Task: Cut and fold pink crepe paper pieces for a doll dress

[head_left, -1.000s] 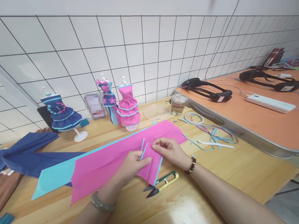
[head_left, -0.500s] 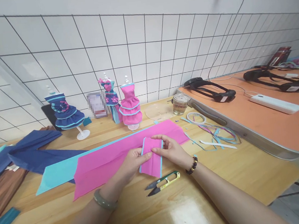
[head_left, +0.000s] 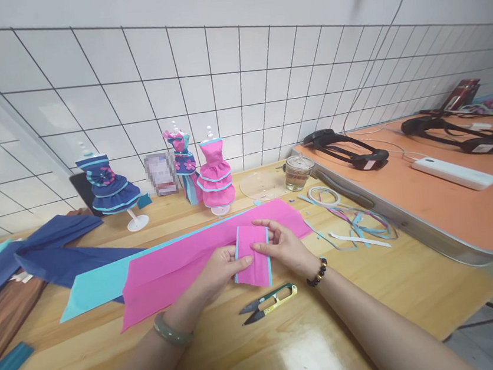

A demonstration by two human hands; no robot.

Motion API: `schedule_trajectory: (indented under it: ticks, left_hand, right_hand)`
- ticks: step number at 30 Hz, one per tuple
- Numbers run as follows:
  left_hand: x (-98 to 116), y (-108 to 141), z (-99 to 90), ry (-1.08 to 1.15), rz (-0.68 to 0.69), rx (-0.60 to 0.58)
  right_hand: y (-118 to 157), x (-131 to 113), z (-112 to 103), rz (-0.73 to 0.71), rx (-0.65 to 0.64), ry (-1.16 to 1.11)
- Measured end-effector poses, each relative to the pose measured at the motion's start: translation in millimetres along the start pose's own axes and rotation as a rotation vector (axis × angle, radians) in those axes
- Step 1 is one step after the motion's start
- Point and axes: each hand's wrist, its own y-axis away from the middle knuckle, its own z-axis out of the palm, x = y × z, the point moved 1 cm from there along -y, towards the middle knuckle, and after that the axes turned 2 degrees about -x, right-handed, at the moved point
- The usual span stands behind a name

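A small pink cloth piece [head_left: 256,270] with light blue edges is held upright between both hands over the wooden table. My left hand [head_left: 223,269] pinches its left side, thumb on the front. On the right edge, my right hand [head_left: 284,246] grips it with thumb in front and fingers behind. Just below lie thread snips [head_left: 269,304] with dark blades and a green and yellow handle. Behind the hands a long pink cloth strip [head_left: 168,277] is spread over a light blue cloth [head_left: 95,287].
Three small dress forms, one in blue [head_left: 110,185], one multicoloured [head_left: 185,165], one in pink [head_left: 216,176], stand near the wall. A lidded cup [head_left: 297,173], tape roll [head_left: 323,196] and ribbon scraps [head_left: 369,224] lie right. Beyond is an orange-topped table [head_left: 436,205] with headsets.
The small pink piece has turned from a tilt to nearly straight, its lower edge swinging slightly right. Both hands keep their hold with only slight finger shifts.
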Motion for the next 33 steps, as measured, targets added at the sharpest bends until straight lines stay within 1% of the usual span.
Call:
schedule_trajectory:
  ticks: [4,9,12,16,19,24,29,31,33]
  left_hand:
    - [3,2,-2.2,-0.013,-0.077,-0.081]
    - [7,5,-1.0,-0.017,-0.077,-0.154]
    - [9,5,-0.3,-0.015,-0.076,-0.169]
    - [9,6,-0.6,-0.008,-0.088,-0.160]
    - [8,5,0.5,-0.010,-0.082,-0.123]
    - [5,2,5.0,0.040,0.015,-0.052]
    - [0,-1,1.7,0.064,-0.009,0.112]
    - [-1,-2,-0.5,0.060,-0.016,0.148]
    - [-1,-2,-1.5,0.060,-0.026,0.157]
  right_hand:
    - [-2,-3,-7,-0.010,0.028,-0.009]
    - [-2,-4,-13,-0.005,0.019,-0.033]
    - [-2,-4,-13,-0.007,0.021,-0.032]
    - [-3,-2,-12,-0.033,0.021,-0.029]
    - [-2,-1,-9,-0.048,0.005,-0.020]
    - [2,-3,0,-0.049,-0.051,0.004]
    - [5,-5,7,-0.054,-0.052,0.095]
    - [5,-5,7,-0.057,-0.048,0.114]
    - [5,-5,7,-0.058,-0.053,0.098]
